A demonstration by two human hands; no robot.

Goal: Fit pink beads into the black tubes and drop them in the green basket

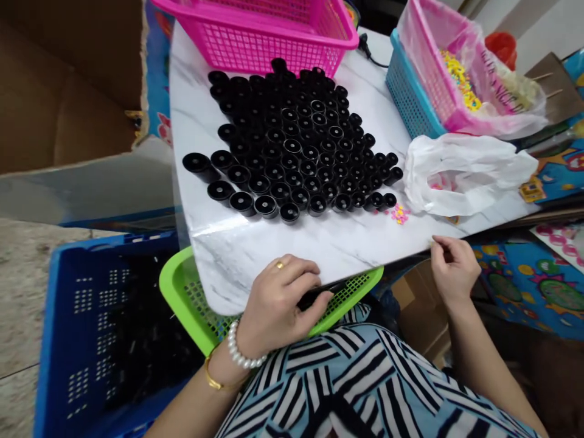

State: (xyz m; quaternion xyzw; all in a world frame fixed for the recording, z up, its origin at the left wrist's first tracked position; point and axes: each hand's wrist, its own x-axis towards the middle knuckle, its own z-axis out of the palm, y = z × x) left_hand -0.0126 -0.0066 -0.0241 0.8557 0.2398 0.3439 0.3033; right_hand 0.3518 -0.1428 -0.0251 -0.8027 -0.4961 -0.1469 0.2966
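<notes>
My left hand (280, 304) is closed around a black tube-like part (314, 296) at the near edge of the white marbled board (255, 255), above a green tray (180, 286). At the board's right near edge my right hand (449, 264) pinches its fingers together; anything between them is too small to make out. Several black cylindrical caps (296, 146) stand upright in rows on the board. A few small pink and yellow pieces (400, 213) lie to the right of the caps.
A pink basket (274, 36) stands at the board's far edge. At the right a blue basket (408, 97) holds a pink one with yellow pieces. A white plastic bag (460, 173) lies nearby. A blue crate (104, 328) with black parts sits on the floor at left.
</notes>
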